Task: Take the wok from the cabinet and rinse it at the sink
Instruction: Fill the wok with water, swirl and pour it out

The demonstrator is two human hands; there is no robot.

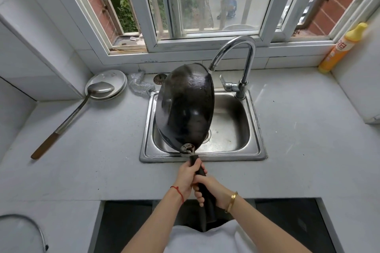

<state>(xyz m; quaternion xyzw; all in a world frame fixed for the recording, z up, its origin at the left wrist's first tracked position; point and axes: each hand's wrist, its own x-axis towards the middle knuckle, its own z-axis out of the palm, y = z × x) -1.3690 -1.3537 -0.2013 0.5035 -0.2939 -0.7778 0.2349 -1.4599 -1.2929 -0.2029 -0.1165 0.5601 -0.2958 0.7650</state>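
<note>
A black wok [185,107] is held tipped on its side over the steel sink [255,129], its dark outer bottom facing me and its opening turned to the right. Both hands grip its long black handle [200,172] above the front counter. My left hand [188,178] holds it higher up, close to the wok. My right hand [209,190] grips just below. The chrome faucet [244,61] arches over the wok's far rim; no water stream is visible.
A long metal ladle [82,104] with a wooden grip rests on stacked white plates [115,77] at the left. A steel scrubber [139,84] lies behind the sink. A yellow detergent bottle [341,49] stands at the right corner. A lid edge [30,226] shows bottom left.
</note>
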